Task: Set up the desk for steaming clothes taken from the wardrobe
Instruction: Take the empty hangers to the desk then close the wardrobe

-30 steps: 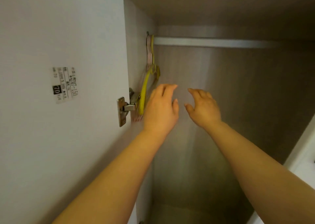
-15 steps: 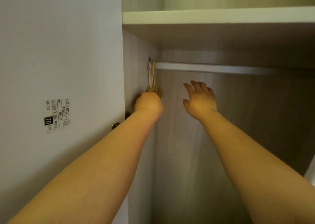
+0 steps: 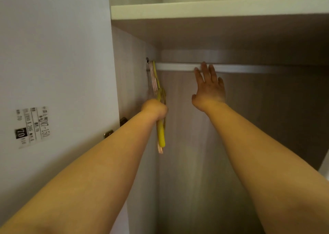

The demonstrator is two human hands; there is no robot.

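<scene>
A view from head height looks up into an open wardrobe, with both bare arms reaching forward and upward. The left hand is closed in a fist around a bunch of hangers at the far left end of the wardrobe, close against the side wall. A yellow hanger is the clearest of them, with at least one pale pink hanger pressed beside it. Their hooks rise above the fist to a horizontal metal rail, and they appear looped over its left end. The lower ends of the hangers stick out below the fist and hang down beside the left forearm. The right hand is open, fingers spread and pointing up, palm facing away toward the back panel. Its fingertips overlap the rail; whether they touch it cannot be told. This hand holds nothing and sits well to the right of the hangers, with a clear gap between the two hands. Above the rail runs a pale shelf. On the left stands the open wardrobe door, light grey, carrying a small printed label, with a metal hinge showing just above the left forearm. No clothing is visible on the rail.
</scene>
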